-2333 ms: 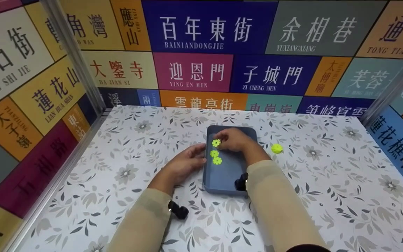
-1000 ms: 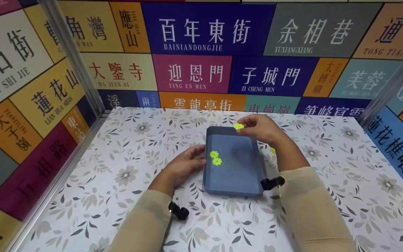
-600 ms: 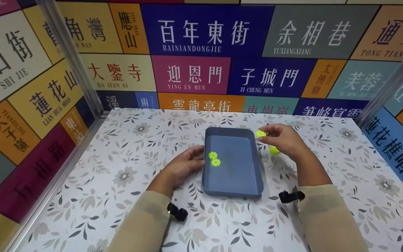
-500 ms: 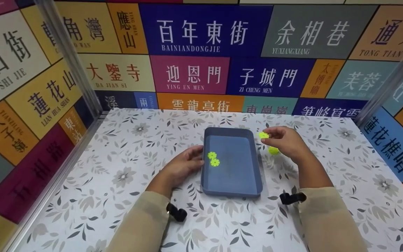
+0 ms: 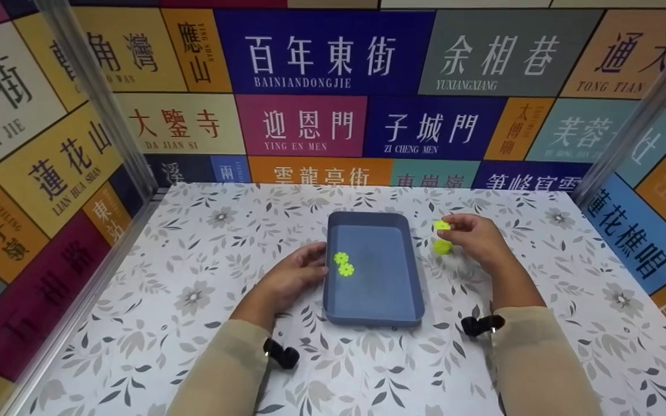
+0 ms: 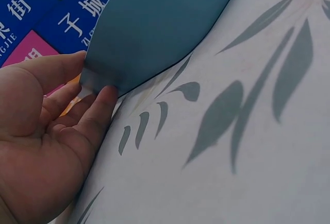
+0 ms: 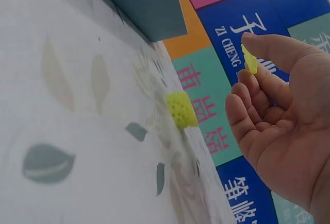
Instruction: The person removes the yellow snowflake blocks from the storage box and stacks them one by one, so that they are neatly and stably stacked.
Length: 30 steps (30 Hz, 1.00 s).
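Observation:
My right hand (image 5: 476, 240) pinches a bright yellow-green, flower-shaped notched plastic disc (image 5: 441, 225) between thumb and fingertips. In the right wrist view this disc (image 7: 249, 60) shows nearly edge-on, raised above the table. Just below the held piece in the head view, a short stack of similar discs (image 5: 441, 248) stands on the cloth; its holed side (image 7: 181, 110) faces the right wrist camera. Two more notched discs (image 5: 346, 270) lie against each other in a blue-grey rectangular tray (image 5: 379, 300). The relaxed fingers of my left hand (image 5: 289, 277) touch the tray's left outer wall (image 6: 154, 23).
A white cloth with grey leaves and flowers (image 5: 194, 297) covers the table. Colourful panels with Chinese lettering (image 5: 315, 52) rise at the back and both sides. Clear corner posts (image 5: 104, 104) join them. The stack stands right of the tray.
My right hand has taken one disc out of the tray and carried it right, over the stack. Two discs stay in the tray. The left hand keeps its place at the tray wall.

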Available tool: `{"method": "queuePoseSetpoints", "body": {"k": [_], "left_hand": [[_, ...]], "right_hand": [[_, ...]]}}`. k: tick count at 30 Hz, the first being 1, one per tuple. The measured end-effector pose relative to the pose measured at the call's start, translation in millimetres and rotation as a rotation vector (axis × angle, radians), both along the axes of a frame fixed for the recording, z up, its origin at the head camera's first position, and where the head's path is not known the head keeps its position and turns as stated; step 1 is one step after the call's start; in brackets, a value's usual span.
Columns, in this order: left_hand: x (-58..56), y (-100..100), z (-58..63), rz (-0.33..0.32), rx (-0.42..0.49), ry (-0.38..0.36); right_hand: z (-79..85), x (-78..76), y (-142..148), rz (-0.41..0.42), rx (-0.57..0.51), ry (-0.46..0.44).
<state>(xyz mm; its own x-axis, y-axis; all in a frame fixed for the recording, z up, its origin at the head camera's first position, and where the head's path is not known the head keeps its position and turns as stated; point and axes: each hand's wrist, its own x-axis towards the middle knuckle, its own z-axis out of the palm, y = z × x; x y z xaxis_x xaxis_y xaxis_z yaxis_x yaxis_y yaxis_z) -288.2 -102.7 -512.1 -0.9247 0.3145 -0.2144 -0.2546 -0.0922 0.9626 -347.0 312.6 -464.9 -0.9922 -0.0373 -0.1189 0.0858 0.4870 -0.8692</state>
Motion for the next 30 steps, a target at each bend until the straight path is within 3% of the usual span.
{"method": "queuePoseSetpoints", "body": {"k": [11, 19, 30], "left_hand": [[-0.4, -2, -1.9, 0.016, 0.0, -0.007], [-0.4, -1, -2.8, 0.009, -0.001, -0.001], [-0.5, 0, 0.0, 0.01, -0.028, -0.019]], "right_hand": [[-14.4, -5.3, 8, -0.011, 0.039, 0.022], [-24.7, -5.0, 19, 0.026, 0.103, -0.048], [-30.1, -7.4, 23, 0.06, 0.172, -0.06]]}}
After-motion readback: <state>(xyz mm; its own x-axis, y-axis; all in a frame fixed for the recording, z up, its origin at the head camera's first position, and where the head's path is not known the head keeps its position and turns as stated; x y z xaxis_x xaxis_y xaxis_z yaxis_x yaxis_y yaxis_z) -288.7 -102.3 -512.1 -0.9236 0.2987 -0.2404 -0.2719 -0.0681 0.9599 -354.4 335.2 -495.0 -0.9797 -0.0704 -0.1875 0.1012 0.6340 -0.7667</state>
